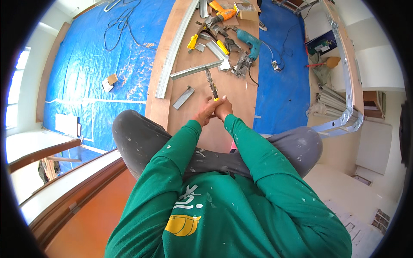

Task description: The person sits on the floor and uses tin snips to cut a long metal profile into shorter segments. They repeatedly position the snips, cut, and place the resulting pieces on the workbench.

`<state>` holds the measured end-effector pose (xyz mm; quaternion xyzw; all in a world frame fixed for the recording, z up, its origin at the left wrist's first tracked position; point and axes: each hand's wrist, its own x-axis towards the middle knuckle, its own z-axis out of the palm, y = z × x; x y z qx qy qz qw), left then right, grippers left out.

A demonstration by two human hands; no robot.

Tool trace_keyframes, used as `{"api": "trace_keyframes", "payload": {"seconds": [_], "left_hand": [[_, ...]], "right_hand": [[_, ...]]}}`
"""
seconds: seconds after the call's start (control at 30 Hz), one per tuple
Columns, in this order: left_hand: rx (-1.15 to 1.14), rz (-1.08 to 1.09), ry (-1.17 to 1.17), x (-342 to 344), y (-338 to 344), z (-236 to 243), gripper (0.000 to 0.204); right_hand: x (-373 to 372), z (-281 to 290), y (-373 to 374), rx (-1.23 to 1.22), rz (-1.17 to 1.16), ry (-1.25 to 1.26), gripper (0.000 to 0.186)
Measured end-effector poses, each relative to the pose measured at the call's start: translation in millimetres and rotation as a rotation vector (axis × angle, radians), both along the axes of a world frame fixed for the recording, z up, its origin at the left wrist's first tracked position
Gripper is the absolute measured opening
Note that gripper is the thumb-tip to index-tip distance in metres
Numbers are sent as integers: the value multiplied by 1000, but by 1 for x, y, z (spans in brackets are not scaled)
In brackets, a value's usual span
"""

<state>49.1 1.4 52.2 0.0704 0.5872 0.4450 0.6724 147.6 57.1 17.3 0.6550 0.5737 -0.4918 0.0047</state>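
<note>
At the far left, a blue sheet (86, 64) spreads over the floor, bearing a tangled dark cable (122, 25), a small white-and-brown box (108, 83) and a pale panel (67, 125) nearer the person. To its right runs a wooden platform (180, 120), with a long metal channel (175, 52) lying along its left side. A short metal piece (183, 97) rests just right of the channel's near end, and above it a metal strip (195, 69) slants across the boards. Near the platform's middle, the person's left hand (204, 112) closes its fingers at the handle end of a plier-like tool (212, 88) with a black-and-yellow grip; the tool points away from the body, its metal head beside the right part of the strip. The right hand (224, 109) presses against the left at the same grip, but its fingers are partly hidden and how they close cannot be told. Beyond the tool lie yellow-handled tools (193, 41) and metal offcuts (232, 45), with an orange drill (223, 13) and an open cardboard box (248, 13) at the far end. A teal drill (251, 42) sits by the platform's right edge. Farther right, another blue sheet (284, 94) carries a cable with a white plug (275, 65), and a metal ladder (348, 118) stands beside it.
</note>
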Motion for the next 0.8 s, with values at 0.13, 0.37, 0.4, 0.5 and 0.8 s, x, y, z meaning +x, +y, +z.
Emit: {"api": "trace_keyframes", "payload": {"seconds": [0.13, 0.37, 0.4, 0.5, 0.8], "left_hand": [[-14, -27, -251, -9, -17, -46, 92], [-76, -35, -303, 8, -29, -63, 85], [-92, -50, -288, 11, -28, -60, 81], [-121, -16, -268, 12, -28, -71, 79], [-144, 1, -250, 15, -26, -82, 79]], "right_hand": [[-16, -11, -10, -56, 42, -53, 63], [-7, -29, -24, -166, -12, -85, 74], [-4, -35, -26, -173, -41, -70, 74], [-2, -52, -28, -188, -46, -56, 74], [3, -61, -28, -173, -48, -33, 79]]}}
